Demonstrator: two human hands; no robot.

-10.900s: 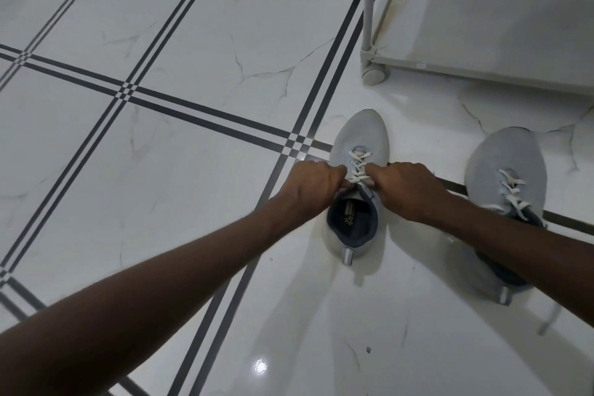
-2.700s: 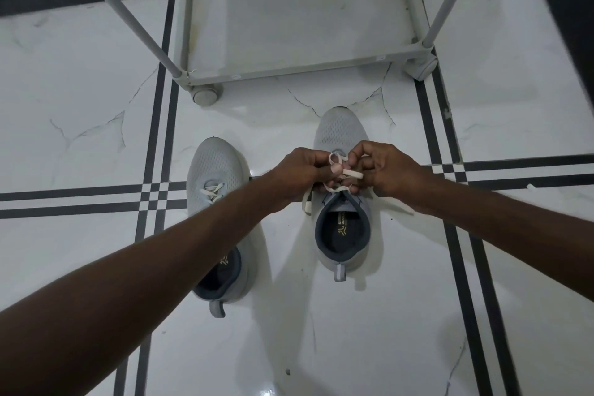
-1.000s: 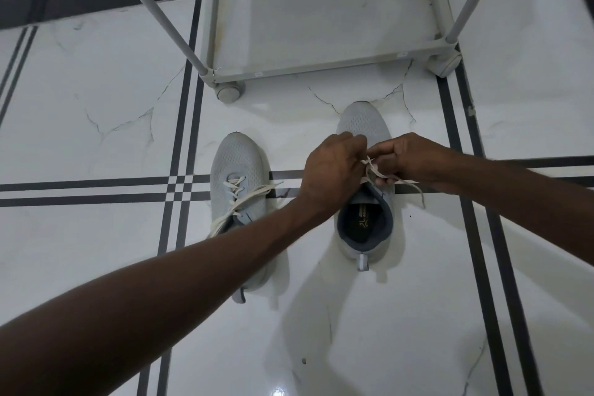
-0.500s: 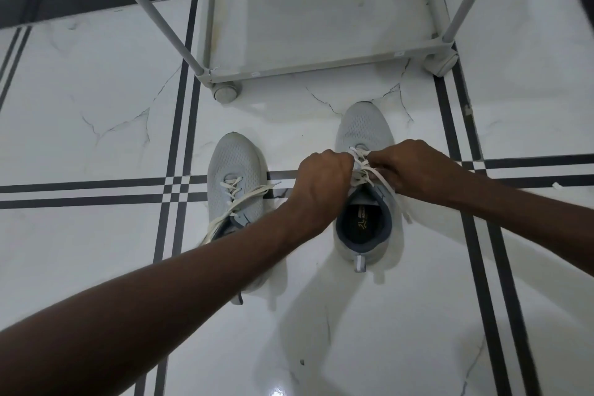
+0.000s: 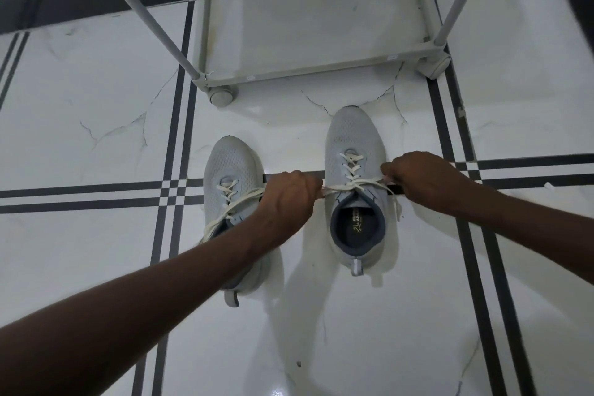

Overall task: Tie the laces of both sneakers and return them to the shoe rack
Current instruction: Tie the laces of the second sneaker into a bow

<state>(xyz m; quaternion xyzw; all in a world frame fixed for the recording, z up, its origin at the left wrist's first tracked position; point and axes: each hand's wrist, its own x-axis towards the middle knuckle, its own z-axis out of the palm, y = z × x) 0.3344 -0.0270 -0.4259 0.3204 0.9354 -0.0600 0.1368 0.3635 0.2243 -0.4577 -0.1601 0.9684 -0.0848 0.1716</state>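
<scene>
Two light grey sneakers stand side by side on the tiled floor, toes pointing at the rack. The right sneaker [image 5: 353, 145] has white laces [image 5: 353, 183] stretched taut sideways across its tongue. My left hand [image 5: 286, 199] grips one lace end at the shoe's left side. My right hand [image 5: 424, 180] grips the other end at its right side. The left sneaker [image 5: 229, 164] has a loose lace trailing over its side; my left forearm covers its heel part.
A pale grey shoe rack [image 5: 315, 69] on small wheels stands just beyond the toes, its bottom shelf bare, slanted posts rising from its corners. The floor is white marble tile with dark double stripes [image 5: 96, 193]. A dark skirting runs along the far wall.
My hands have moved apart from the middle of the right sneaker to either side, pulling its laces tight. The left sneaker has stayed where it was.
</scene>
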